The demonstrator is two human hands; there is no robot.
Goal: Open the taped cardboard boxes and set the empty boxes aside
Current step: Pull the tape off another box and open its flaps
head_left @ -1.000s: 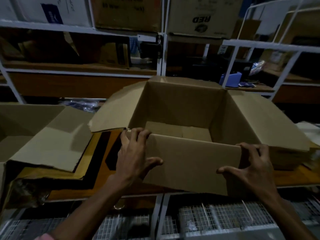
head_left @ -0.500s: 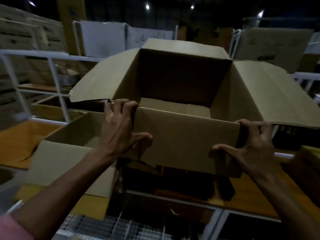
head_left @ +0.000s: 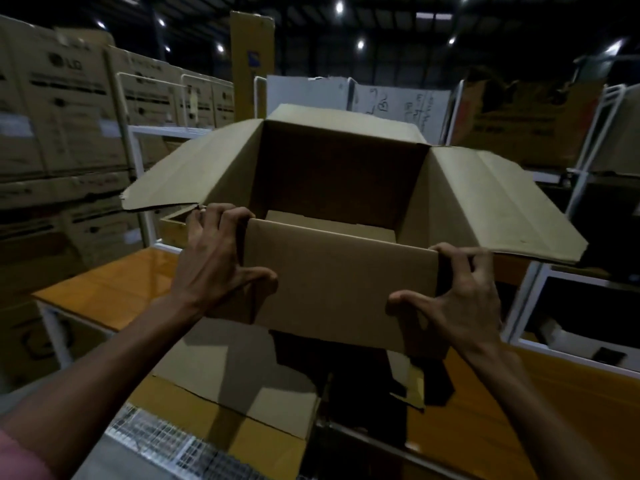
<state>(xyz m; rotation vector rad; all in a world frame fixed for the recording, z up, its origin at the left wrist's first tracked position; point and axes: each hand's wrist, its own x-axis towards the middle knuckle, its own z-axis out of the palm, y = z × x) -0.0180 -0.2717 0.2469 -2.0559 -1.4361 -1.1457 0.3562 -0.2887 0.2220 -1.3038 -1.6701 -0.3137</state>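
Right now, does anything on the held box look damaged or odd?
Yes: the box's left flap has a ragged, torn near edge just above the left hand. Otherwise it looks intact and empty.

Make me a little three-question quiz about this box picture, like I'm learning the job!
1. True or false: the open cardboard box is resting flat on the orange table.
2. Which hands hold the box? A) only the left hand B) only the right hand C) both
3. Fill in: the part of the box's inside that shows looks ____.

Key
1. False; it is held up in the air above the table.
2. C; each hand grips a near corner, fingers hooked over the rim.
3. Empty; only the bare cardboard bottom shows.
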